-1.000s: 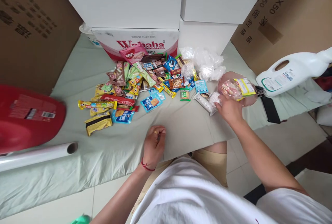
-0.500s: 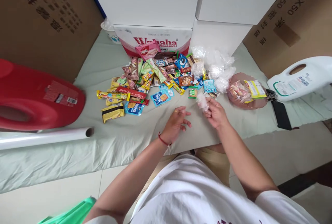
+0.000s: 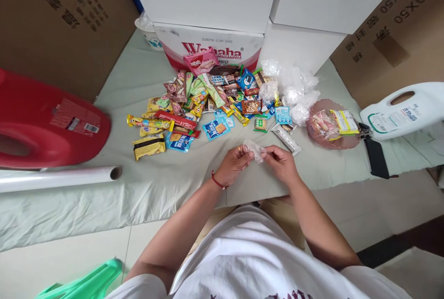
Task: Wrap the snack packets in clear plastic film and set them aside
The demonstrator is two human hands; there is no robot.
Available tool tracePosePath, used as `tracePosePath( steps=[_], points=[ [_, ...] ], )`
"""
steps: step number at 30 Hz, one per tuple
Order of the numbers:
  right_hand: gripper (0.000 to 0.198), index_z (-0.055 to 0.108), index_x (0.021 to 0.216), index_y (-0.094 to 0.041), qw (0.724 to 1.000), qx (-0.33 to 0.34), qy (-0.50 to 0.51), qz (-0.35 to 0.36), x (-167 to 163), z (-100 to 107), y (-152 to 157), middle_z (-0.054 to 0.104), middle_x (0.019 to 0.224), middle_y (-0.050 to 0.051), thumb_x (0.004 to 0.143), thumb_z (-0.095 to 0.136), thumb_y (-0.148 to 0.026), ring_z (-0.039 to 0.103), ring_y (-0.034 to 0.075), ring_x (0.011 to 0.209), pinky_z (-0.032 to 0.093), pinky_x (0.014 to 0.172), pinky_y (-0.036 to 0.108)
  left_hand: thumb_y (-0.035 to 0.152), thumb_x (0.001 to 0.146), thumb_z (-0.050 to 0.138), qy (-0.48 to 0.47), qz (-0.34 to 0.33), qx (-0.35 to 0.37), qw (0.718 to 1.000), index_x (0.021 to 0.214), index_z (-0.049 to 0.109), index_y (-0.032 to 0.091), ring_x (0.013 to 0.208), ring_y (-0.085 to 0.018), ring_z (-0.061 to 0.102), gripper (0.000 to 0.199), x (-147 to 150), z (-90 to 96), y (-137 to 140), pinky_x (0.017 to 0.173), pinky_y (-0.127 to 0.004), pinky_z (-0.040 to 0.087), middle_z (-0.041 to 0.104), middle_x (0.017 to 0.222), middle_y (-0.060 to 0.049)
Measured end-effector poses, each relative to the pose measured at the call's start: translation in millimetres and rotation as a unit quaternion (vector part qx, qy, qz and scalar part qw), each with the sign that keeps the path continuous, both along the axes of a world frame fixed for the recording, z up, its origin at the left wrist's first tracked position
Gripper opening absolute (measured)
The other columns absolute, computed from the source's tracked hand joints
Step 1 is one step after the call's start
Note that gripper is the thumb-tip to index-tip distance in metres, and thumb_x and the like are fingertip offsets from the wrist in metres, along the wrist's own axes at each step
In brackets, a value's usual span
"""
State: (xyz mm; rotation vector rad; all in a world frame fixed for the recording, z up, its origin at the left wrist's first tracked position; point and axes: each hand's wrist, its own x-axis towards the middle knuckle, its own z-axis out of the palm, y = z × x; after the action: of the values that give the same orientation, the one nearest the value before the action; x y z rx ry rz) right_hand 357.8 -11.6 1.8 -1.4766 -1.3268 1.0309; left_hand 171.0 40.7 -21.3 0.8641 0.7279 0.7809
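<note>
Left hand (image 3: 236, 164) and right hand (image 3: 281, 164) are each closed in a fingertip pinch on a crumpled clear plastic piece (image 3: 255, 151), one at either side of it. The piece is located between the hands, above the near part of the cloth (image 3: 204, 183), in front of the snack pile (image 3: 208, 100); whether it touches the cloth cannot be determined. Expected handling: very light, soft and limp, with no stiffness to hold a shape; thin film is likely to be slippery, to cling to itself and to tear or stretch if pulled hard. Recommended hold: thumb and forefinger at a loose edge on each side, with light, even tension. Similar clear plastic bundles (image 3: 294, 88) lie beside the pile, near the pink plate (image 3: 342, 143). Any opening in the held piece cannot be made out.
</note>
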Motion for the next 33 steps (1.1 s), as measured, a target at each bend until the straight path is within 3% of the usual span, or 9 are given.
tracePosePath(
  steps=[4,10,15,18,21,23,25,28,33],
  points=[
    [0.035,0.069,0.084,-0.024,0.984,-0.054,0.162,-0.059,6,5,5,0.061,0.074,-0.002,0.078,0.081,-0.056,0.050,0.014,0.064,0.042,0.061,0.027,0.046,0.067,0.087,-0.051,-0.033,-0.034,0.998,0.070,0.059,0.018,0.057,-0.008,0.044,0.040,-15,8.8,5,0.054,-0.022,0.033,0.053,0.065,0.004],
    [0.037,0.062,0.079,-0.023,0.947,-0.133,0.285,-0.070,12,15,8,0.064,0.083,0.000,0.069,0.086,-0.050,0.054,0.014,0.065,0.046,0.056,0.026,0.028,0.057,0.078,-0.124,-0.026,-0.068,0.990,0.058,0.060,0.018,0.086,-0.021,0.063,0.021,-24,16.7,9,0.071,-0.032,0.050,0.069,0.097,-0.008],
    [0.043,0.061,0.081,-0.022,0.939,-0.181,0.289,-0.036,15,17,5,0.051,0.065,-0.006,0.066,0.089,-0.052,0.032,0.006,0.045,0.024,0.039,0.019,0.024,0.053,0.069,-0.120,0.008,-0.101,0.988,0.056,0.050,0.019,0.087,-0.022,0.065,0.020,-20,8.9,14,0.078,-0.035,0.050,0.073,0.093,-0.007],
    [0.043,0.063,0.081,-0.022,0.968,-0.147,0.200,-0.026,17,21,6,0.053,0.064,-0.005,0.071,0.086,-0.057,0.040,0.008,0.049,0.031,0.042,0.021,0.029,0.061,0.069,-0.027,0.103,-0.055,0.993,0.067,0.051,0.021,0.086,-0.020,0.063,0.020,-18,7.2,10,0.075,-0.033,0.048,0.071,0.096,-0.005],
    [0.037,0.067,0.083,-0.022,0.993,-0.055,0.100,-0.043,16,25,5,0.052,0.063,-0.005,0.081,0.079,-0.057,0.046,0.012,0.055,0.039,0.049,0.024,0.037,0.077,0.069,0.163,0.286,0.064,0.942,0.079,0.055,0.023,0.079,-0.016,0.057,0.020,-16,13.5,-7,0.072,-0.029,0.045,0.063,0.086,0.000],
    [0.032,0.068,0.087,-0.023,0.998,-0.006,0.047,-0.035,11,29,1,0.056,0.067,-0.003,0.089,0.072,-0.055,0.051,0.013,0.060,0.043,0.057,0.026,0.045,0.084,0.068,0.232,0.293,0.124,0.919,0.081,0.056,0.025,0.071,-0.015,0.052,0.024,-11,20.2,-21,0.069,-0.028,0.043,0.057,0.076,0.002],
    [0.029,0.070,0.090,-0.023,1.000,0.024,0.000,-0.004,1,32,-6,0.063,0.077,0.000,0.094,0.067,-0.052,0.056,0.016,0.069,0.047,0.065,0.029,0.049,0.083,0.072,0.229,0.228,0.139,0.936,0.083,0.057,0.025,0.069,-0.015,0.052,0.029,-4,25.3,-30,0.068,-0.029,0.043,0.059,0.076,0.002],
    [0.025,0.072,0.093,-0.024,0.997,0.070,-0.042,0.009,-14,29,-16,0.070,0.095,0.005,0.096,0.065,-0.048,0.062,0.019,0.085,0.050,0.076,0.032,0.045,0.076,0.079,0.172,0.158,0.098,0.967,0.080,0.059,0.023,0.071,-0.016,0.056,0.030,7,25.0,-31,0.069,-0.030,0.047,0.062,0.077,0.001],
    [0.025,0.068,0.093,-0.024,0.971,0.054,0.109,-0.206,-25,2,-28,0.067,0.086,0.001,0.091,0.070,-0.049,0.057,0.016,0.074,0.049,0.069,0.029,0.037,0.075,0.076,-0.005,0.222,-0.083,0.971,0.078,0.050,0.022,0.073,-0.013,0.063,0.031,9,11.8,-17,0.073,-0.029,0.054,0.062,0.076,0.004]
  ],
)
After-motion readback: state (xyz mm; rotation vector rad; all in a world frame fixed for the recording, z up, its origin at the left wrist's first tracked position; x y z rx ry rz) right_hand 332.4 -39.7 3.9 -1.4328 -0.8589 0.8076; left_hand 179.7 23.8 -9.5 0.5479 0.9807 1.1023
